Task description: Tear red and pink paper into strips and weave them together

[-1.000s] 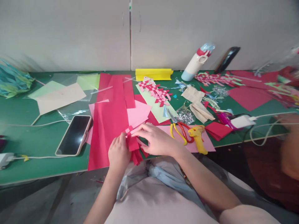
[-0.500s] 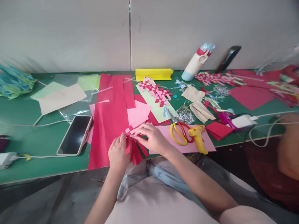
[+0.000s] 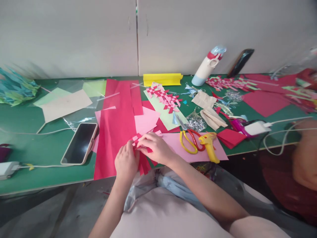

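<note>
Between my hands is a small woven piece of red and pink paper strips (image 3: 136,138), partly covered by my fingers. My left hand (image 3: 126,160) is closed on its near left side. My right hand (image 3: 155,147) pinches a paper strip at its right side, the fingertips close to those of my left. Loose red paper strips (image 3: 144,166) hang below the hands, near the table's front edge. Under them lies a large red paper sheet (image 3: 116,132). Finished-looking woven pink and red pieces (image 3: 165,97) rest on a pale green card (image 3: 173,120) farther back.
Right of my hands, scissors (image 3: 188,142) and a yellow glue gun (image 3: 209,145) lie on pink paper. A phone (image 3: 79,143) is at the left. A bottle (image 3: 208,67) stands at the back. White cables (image 3: 279,148) cross the right side, where another person's arm (image 3: 305,155) shows.
My right hand has moved slightly left and in toward the woven piece, its fingertips now nearer my left hand. The left hand stays almost in place.
</note>
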